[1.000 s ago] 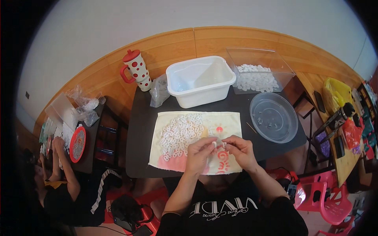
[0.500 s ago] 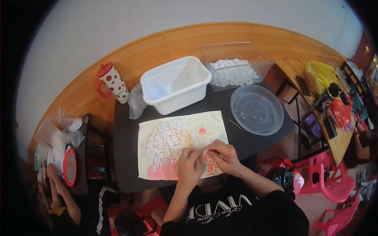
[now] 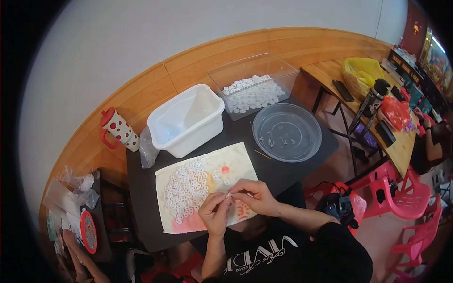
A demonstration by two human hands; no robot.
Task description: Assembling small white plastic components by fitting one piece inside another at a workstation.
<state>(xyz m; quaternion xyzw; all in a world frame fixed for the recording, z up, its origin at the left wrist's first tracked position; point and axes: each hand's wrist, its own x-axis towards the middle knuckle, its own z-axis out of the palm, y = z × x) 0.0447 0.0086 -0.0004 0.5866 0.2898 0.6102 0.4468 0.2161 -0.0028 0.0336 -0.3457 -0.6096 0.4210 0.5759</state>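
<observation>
Over the near part of a cream printed cloth [image 3: 238, 158], my left hand [image 3: 214, 214] and my right hand [image 3: 255, 195] meet fingertip to fingertip. Both are closed in a pinch on one tiny white piece [image 3: 229, 195], mostly covered by the fingers. A heap of small white plastic pieces with holes [image 3: 186, 188] spreads over the left of the cloth. Several more lie apart from it, near a printed red dot [image 3: 225, 170]. Right of the cloth, a shallow round clear tray [image 3: 302, 146] holds several tiny greyish bits. A thin wooden stick [image 3: 263, 154] rests between them.
Behind the cloth stand a white basin [image 3: 203, 134] and a clear box [image 3: 283, 75] of white pieces. A dotted tumbler [image 3: 120, 129] and a plastic bag [image 3: 147, 148] are at left. Beyond are another person's hands [image 3: 71, 240], a red tray [image 3: 88, 231] and pink chairs [image 3: 410, 203].
The view has turned, so the table appears shifted left. My hands have come together at the fingertips, and the small white piece between them now shows.
</observation>
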